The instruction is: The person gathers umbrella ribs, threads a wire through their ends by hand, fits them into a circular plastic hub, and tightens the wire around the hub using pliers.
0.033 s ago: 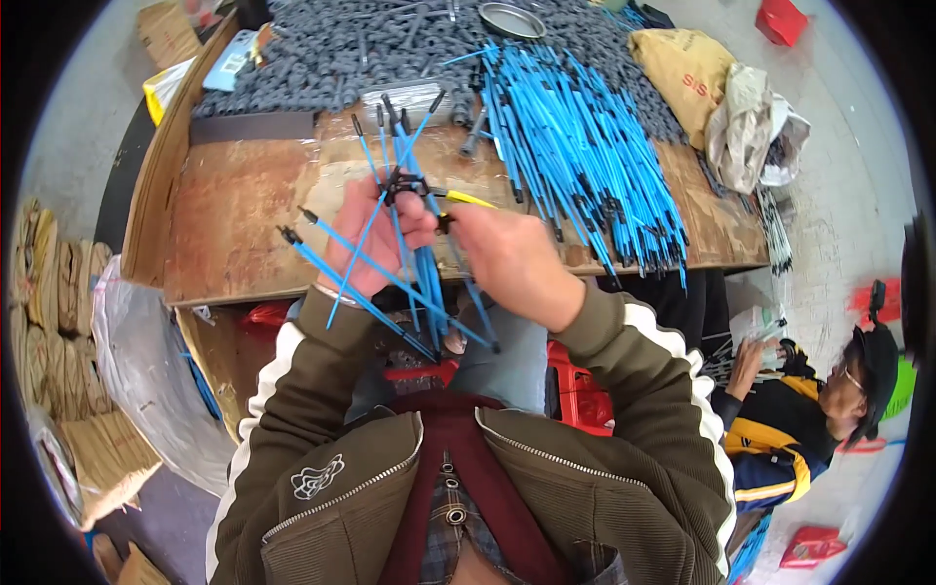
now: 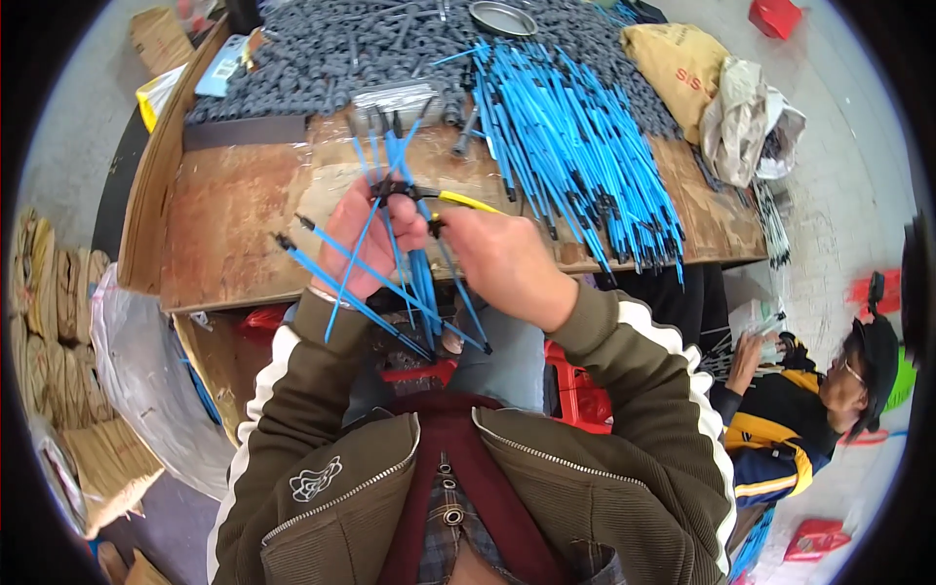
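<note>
Almost nothing has changed: the left hand (image 2: 353, 229) still curls around blue rods (image 2: 421, 283), the right hand (image 2: 512, 258) grips yellow-handled pliers (image 2: 466, 200); work seems unfinished.

Before us stands the table (image 2: 234, 214); on it we have rods (image 2: 585, 166) at right, parts (image 2: 312, 58) across the back, a dish (image 2: 503, 19) on them. Sacks (image 2: 68, 322) lie left of us, a co-worker (image 2: 780, 448) right.

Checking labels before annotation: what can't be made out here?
All in the head view:
Fingers of the right hand: mostly hidden by its own back.
Yellow-handled tool: tip lost among small dark parts at the left hand.
Held blue rods: exact count, they overlap.
Gray parts pile: far end, cut off by top edge.
</note>
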`<state>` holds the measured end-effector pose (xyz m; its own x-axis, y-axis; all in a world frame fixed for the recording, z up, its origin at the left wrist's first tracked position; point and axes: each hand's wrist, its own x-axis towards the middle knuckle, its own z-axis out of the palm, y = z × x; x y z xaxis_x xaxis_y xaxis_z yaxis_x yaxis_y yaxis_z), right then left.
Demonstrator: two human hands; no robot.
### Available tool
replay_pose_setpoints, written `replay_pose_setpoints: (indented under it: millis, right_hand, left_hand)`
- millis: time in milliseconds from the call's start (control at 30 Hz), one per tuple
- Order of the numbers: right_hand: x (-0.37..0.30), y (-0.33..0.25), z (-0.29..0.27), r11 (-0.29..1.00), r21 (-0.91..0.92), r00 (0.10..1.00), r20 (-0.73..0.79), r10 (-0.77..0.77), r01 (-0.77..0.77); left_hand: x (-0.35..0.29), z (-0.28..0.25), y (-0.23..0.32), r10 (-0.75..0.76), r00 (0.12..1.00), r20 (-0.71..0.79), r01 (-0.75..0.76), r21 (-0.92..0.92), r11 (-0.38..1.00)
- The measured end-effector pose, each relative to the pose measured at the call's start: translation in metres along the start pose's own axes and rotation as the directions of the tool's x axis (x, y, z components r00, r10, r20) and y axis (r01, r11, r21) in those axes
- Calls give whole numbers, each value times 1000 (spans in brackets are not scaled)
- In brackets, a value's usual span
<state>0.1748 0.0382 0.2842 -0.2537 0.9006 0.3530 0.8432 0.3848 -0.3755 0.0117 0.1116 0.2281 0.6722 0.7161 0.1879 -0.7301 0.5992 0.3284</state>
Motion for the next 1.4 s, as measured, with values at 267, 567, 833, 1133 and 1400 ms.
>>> replay_pose_setpoints:
  millis: [267,567,833,1133,1400]
  right_hand:
    - [14,72,-64,960,191,963,214,163,-205]
    - [45,209,-102,728,-164,717,-412,562,-665]
    - [59,246,-80,686,-460,806,-126,578,-564]
    - [60,252,-78,700,-382,793,-187,580,-603]
    - [67,246,-86,610,-6,605,117,787,-792]
  left_hand:
    - [2,-10,-4,178,983,-45,-160,266,951]
    - [-22,-7,3,-120,956,269,80,155,985]
    - [-8,-23,7,81,997,-8,-76,275,958]
    - [-9,-35,13,12,999,30,-16,135,991]
    - [-12,-41,12,61,998,-18,-58,152,987]
